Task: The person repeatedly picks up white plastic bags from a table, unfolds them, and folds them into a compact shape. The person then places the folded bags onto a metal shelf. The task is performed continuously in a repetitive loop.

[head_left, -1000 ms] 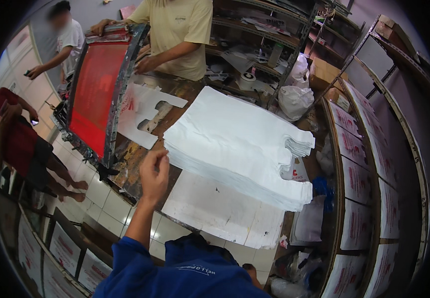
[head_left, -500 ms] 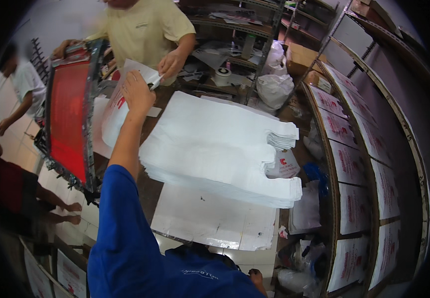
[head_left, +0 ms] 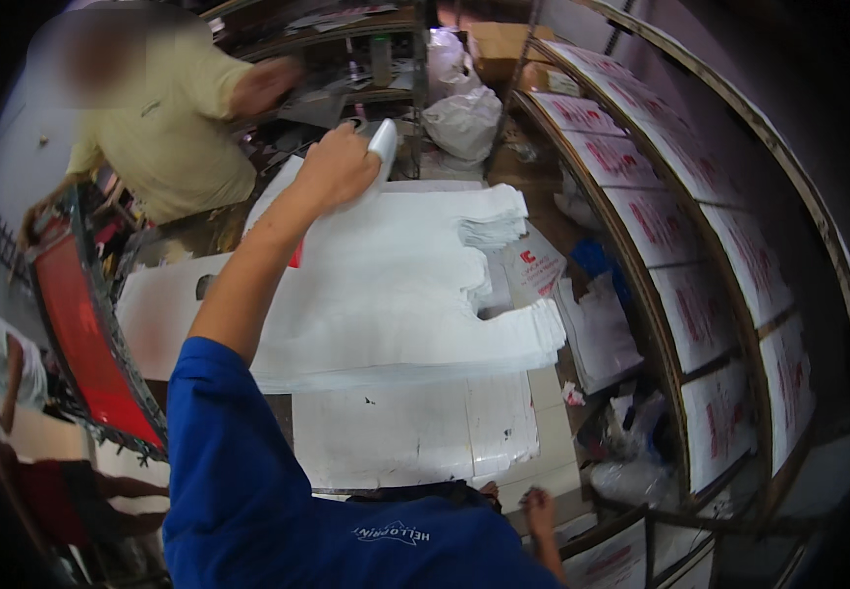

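My left hand point(head_left: 337, 167) reaches far forward in a blue sleeve and is closed on the top of a white plastic bag point(head_left: 383, 137), held above the far end of a thick stack of white handled bags point(head_left: 415, 304). The stack lies on a work table covered with white sheets point(head_left: 396, 432). What looks like my right hand point(head_left: 539, 506) hangs low by the table's front edge, small and unclear. A red screen-printing frame point(head_left: 81, 334) stands tilted at the left, with a flat white bag point(head_left: 155, 314) beside it.
A person in a yellow shirt point(head_left: 165, 137) stands across the table, one hand on the red frame. Curved racks of printed white sheets point(head_left: 700, 294) fill the right side. A tied white sack point(head_left: 464, 123) and cluttered shelves stand at the back. Another person point(head_left: 3, 373) is at the far left.
My left hand went from the table's near left, past the red frame, to the far end of the stack, now gripping a white bag. My view swung right.
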